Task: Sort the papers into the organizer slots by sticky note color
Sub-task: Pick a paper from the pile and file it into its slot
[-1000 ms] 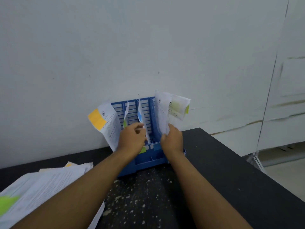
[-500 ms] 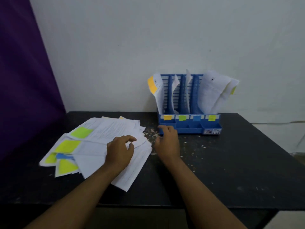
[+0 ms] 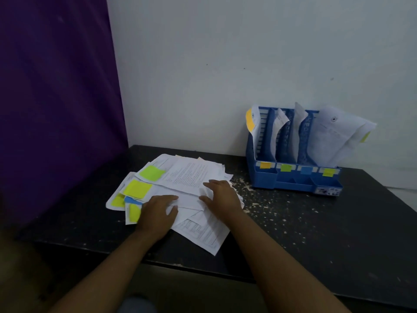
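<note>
Nearest the camera, two bare forearms reach forward over the front edge of the dark, speckled counter (image 3: 316,233) and end on a loose heap of papers (image 3: 194,175). The left hand (image 3: 155,213) lies palm down on the near left part of the heap, fingers spread flat, thumb toward the middle; it pins sheets and grips nothing. The right hand (image 3: 220,196) rests just beside it to the right, also splayed and flat, fingertips on the edge of an upper sheet. The two hands are near each other but apart, and neither is closed round a paper.

The step in hand looks like picking the next sheet from the unsorted pile. Several sticky notes show at the heap's left side: a lime-green one (image 3: 151,173) at the top, a yellow one (image 3: 137,189) below it, and a strip of blue (image 3: 132,200) half buried lower down. The next move calls for freeing a single sheet, probably by holding the rest down with one hand while the other slides one out, and reading its note colour.

Farther back and to the right, against the pale wall, stands the blue organizer (image 3: 293,179), well apart from the pile. Its front labels run orange (image 3: 265,165), green (image 3: 286,167), blue (image 3: 305,170), yellow (image 3: 328,172), and papers already stand in its slots. The chosen sheet must go in upright behind the matching label.
</note>
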{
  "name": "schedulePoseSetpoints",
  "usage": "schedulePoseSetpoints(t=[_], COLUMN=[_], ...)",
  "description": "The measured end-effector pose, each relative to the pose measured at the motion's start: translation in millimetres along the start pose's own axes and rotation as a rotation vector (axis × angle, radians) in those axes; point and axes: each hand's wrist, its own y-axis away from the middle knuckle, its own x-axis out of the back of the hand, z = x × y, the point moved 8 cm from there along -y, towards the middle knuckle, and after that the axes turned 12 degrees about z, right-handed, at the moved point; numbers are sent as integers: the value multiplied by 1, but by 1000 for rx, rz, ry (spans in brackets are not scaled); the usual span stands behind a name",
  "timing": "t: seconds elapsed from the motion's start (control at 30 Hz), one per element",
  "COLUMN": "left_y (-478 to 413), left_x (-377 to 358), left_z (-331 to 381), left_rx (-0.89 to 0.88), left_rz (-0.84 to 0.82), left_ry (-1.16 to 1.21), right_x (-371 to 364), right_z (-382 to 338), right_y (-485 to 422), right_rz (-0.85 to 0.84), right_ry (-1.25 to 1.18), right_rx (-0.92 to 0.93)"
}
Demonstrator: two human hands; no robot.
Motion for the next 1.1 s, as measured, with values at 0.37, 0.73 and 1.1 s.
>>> schedulePoseSetpoints(t=[0.37,0.73,1.1], left_y=[-5,-12,-11], left_x=[2,21,37], left_z=[-9,-28,-9], left_rx=[69,398,378], left_rz=[30,161,134], left_ry=[97,407,555], right_x=[-23,-5,25], right_z=[-17,-71,-36], right_y=[-10,43,42], right_rz=[61,165,106], right_ry=[320,-371,-541], right_rx=[197,338,-118])
